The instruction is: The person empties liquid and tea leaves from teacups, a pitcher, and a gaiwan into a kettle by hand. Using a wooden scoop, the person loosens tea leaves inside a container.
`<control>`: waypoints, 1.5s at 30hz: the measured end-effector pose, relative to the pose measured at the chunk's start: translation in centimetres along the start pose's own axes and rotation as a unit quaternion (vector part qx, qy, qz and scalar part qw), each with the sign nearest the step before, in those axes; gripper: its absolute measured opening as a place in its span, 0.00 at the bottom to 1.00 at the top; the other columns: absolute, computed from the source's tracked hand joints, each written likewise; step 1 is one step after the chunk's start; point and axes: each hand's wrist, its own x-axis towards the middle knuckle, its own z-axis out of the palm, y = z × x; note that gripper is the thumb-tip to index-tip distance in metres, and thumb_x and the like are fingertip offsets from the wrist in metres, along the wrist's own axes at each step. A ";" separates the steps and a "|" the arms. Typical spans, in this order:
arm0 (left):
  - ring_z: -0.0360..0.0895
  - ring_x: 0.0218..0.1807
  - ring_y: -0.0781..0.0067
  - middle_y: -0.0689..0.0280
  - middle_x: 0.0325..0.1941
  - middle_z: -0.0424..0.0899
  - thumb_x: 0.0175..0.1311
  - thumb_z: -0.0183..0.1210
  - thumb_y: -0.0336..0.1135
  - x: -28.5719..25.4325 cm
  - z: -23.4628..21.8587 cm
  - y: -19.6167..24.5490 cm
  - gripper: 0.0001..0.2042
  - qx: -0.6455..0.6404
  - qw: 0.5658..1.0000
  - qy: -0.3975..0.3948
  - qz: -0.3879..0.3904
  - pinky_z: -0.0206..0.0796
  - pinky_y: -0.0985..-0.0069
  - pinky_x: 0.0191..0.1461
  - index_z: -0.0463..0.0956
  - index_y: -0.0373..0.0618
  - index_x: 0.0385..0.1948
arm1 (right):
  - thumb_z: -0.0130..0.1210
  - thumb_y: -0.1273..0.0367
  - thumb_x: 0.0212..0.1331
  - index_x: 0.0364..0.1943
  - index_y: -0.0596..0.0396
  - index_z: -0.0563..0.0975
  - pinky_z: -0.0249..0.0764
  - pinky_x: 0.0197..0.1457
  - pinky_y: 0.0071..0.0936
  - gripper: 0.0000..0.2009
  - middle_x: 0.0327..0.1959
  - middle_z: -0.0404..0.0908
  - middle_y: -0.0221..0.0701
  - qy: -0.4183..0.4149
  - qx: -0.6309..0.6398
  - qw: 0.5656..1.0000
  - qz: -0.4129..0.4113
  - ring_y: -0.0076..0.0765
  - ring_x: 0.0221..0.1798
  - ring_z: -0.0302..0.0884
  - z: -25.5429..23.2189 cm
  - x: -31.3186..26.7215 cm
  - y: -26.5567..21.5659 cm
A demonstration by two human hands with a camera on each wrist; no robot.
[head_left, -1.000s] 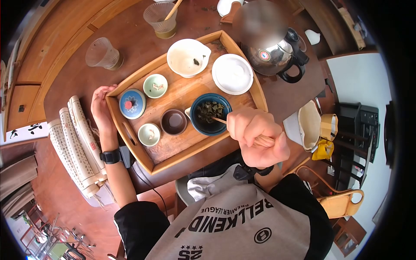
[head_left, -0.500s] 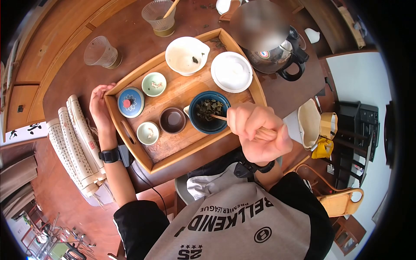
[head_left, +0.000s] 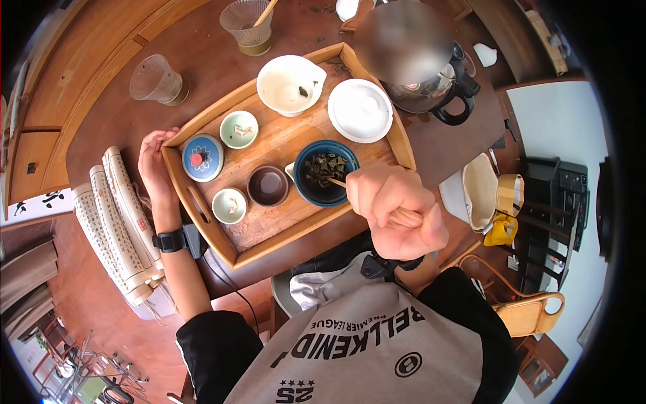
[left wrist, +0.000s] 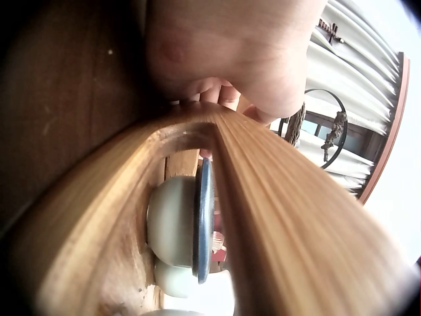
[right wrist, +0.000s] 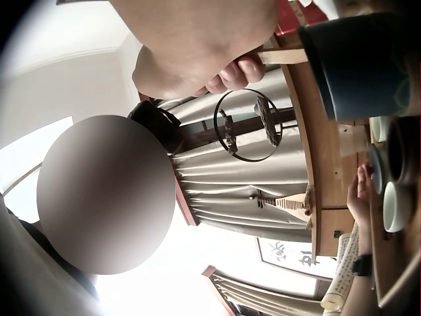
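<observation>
Taking the tray [head_left: 289, 138] as the dial, 12 facing away from me, seen from the head view. My hands are apart. Right hand [head_left: 397, 210] is at 4 o'clock, over the edge, fingers curled tight round a wooden stick [head_left: 338, 182]; its far end is in the tea leaves [head_left: 326, 163] inside the blue pot [right wrist: 358, 66]. Pot stands upright in the tray at 4, spout toward 9. Left hand [head_left: 156, 165] is at 9, fingers bent round the tray corner, holding it; the blue lid [head_left: 210, 159] is just inside that end.

Rest of tray: white pitcher [head_left: 277, 82] at 12, dark bits inside; white lidded bowl [head_left: 360, 113] at 2; brown cup [head_left: 268, 188] at 7, beside the pot; green cups [head_left: 229, 122] at 8 and 10, scraps in both.

Off tray: kettle [head_left: 417, 101] at 2, partly blurred; rolled scrolls [head_left: 121, 225] at 8; glasses [head_left: 155, 82] at 10 and 11.
</observation>
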 end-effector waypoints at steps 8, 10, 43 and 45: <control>0.72 0.59 0.58 0.57 0.46 0.79 0.72 0.43 0.39 0.0 -0.5 -0.1 0.14 0.019 1.000 -0.018 -0.004 0.57 0.63 0.70 0.72 0.38 0.46 | 0.27 0.48 0.70 0.19 0.54 0.64 0.47 0.15 0.26 0.29 0.11 0.61 0.27 -0.056 -0.003 0.998 -0.043 0.25 0.11 0.50 -0.3 -0.1 0.6; 0.72 0.59 0.58 0.57 0.45 0.79 0.72 0.43 0.38 0.1 -0.5 -0.2 0.14 0.019 1.000 -0.018 -0.004 0.57 0.63 0.70 0.72 0.38 0.45 | 0.28 0.48 0.70 0.18 0.54 0.64 0.47 0.15 0.26 0.29 0.11 0.61 0.27 -0.055 -0.002 0.997 -0.044 0.25 0.11 0.50 -0.2 -0.1 0.6; 0.72 0.59 0.58 0.57 0.46 0.79 0.72 0.42 0.38 0.1 -0.6 -0.1 0.14 0.032 0.999 -0.015 -0.006 0.57 0.63 0.70 0.72 0.38 0.46 | 0.54 0.71 0.46 0.16 0.52 0.62 0.54 0.16 0.31 0.11 0.11 0.60 0.28 -0.148 -0.180 0.969 -0.079 0.37 0.11 0.59 4.1 1.5 1.5; 0.72 0.59 0.58 0.57 0.46 0.79 0.73 0.42 0.38 0.1 -0.4 -0.1 0.14 0.030 0.999 -0.019 -0.006 0.57 0.63 0.70 0.72 0.38 0.46 | 0.54 0.71 0.46 0.16 0.52 0.62 0.54 0.16 0.31 0.12 0.11 0.60 0.28 -0.146 -0.186 0.968 -0.081 0.37 0.11 0.59 4.3 1.5 1.6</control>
